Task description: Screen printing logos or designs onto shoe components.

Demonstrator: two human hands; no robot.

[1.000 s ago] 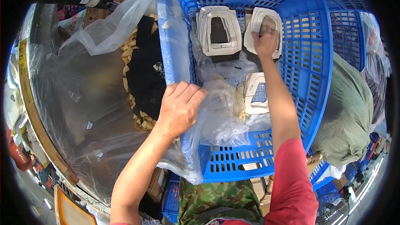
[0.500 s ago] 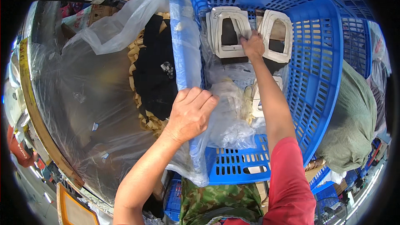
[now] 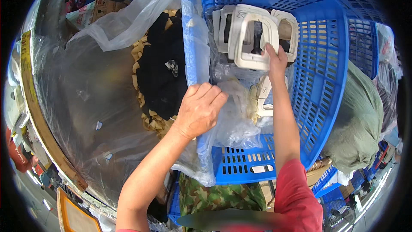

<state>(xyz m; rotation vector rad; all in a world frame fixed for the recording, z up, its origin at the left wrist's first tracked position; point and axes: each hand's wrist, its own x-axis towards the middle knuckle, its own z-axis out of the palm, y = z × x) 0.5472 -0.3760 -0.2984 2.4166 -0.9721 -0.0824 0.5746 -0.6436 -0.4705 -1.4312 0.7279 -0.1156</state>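
Note:
My right hand (image 3: 277, 62) pinches the lower right corner of a white rounded frame (image 3: 251, 61), lifted and tilted inside the blue slotted crate (image 3: 319, 81). It seems to be a stack of more than one layer. Behind it lie more white frames, a left stack (image 3: 217, 30) and a right one (image 3: 292, 23), partly covered. Nearer, another white frame (image 3: 262, 94) with a handwritten mark rests beside crumpled clear plastic bags (image 3: 236, 124). My left hand (image 3: 201, 109) is closed over the crate's plastic-draped left rim (image 3: 196, 51).
Left of the crate, a clear plastic sheet (image 3: 98, 99) covers a surface with a wooden edge (image 3: 43, 124). Black fabric (image 3: 161, 68) with a ruffled tan border lies against the rim. A grey-green sack (image 3: 358, 116) stands at the right; camouflage cloth (image 3: 219, 193) is close below.
My right hand has taken hold of a white frame from the left stack and raised it toward me and to the right. My left hand stays on the rim.

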